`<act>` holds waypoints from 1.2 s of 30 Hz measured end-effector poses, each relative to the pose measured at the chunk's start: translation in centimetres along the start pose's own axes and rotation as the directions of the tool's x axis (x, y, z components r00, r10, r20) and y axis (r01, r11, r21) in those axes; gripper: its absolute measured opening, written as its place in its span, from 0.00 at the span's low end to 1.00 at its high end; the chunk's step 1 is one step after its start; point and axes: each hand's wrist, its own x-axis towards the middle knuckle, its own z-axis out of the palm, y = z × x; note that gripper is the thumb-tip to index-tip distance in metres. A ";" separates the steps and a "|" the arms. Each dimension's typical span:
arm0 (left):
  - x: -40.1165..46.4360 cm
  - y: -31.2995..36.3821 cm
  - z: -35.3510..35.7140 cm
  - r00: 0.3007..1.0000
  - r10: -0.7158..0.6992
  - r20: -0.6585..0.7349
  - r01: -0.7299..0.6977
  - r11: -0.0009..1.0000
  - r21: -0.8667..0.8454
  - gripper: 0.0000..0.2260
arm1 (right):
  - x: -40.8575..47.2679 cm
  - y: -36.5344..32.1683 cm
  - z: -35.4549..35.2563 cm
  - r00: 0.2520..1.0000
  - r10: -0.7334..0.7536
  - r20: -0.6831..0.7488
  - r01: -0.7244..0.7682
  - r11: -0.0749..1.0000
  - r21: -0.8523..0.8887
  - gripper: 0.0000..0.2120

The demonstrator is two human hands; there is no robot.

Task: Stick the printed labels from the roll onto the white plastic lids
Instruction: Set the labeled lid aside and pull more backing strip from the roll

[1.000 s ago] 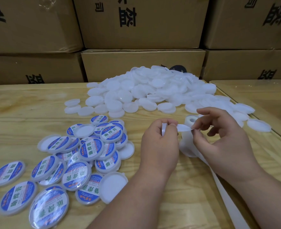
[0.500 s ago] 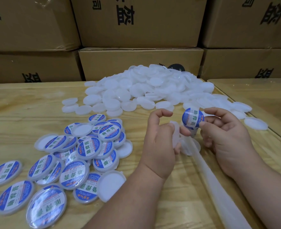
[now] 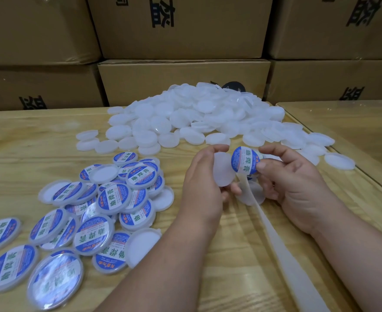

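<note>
Centre of frame, both forearms enter from the bottom edge. Left hand curls thumb and fingers round a bare white lid, held on edge facing right. Right hand pinches a blue printed label between thumb and forefinger, just beside the lid's upper right rim. Backing strip trails toward lower right. Unlabelled lid heap upper centre; labelled lids lower left, on the wooden table.
</note>
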 end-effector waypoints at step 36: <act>-0.5 -0.1 0.2 0.989 0.060 0.132 -0.065 0.997 0.034 0.09 | -0.5 -0.3 0.9 0.993 0.049 0.104 -0.043 0.997 -0.060 0.24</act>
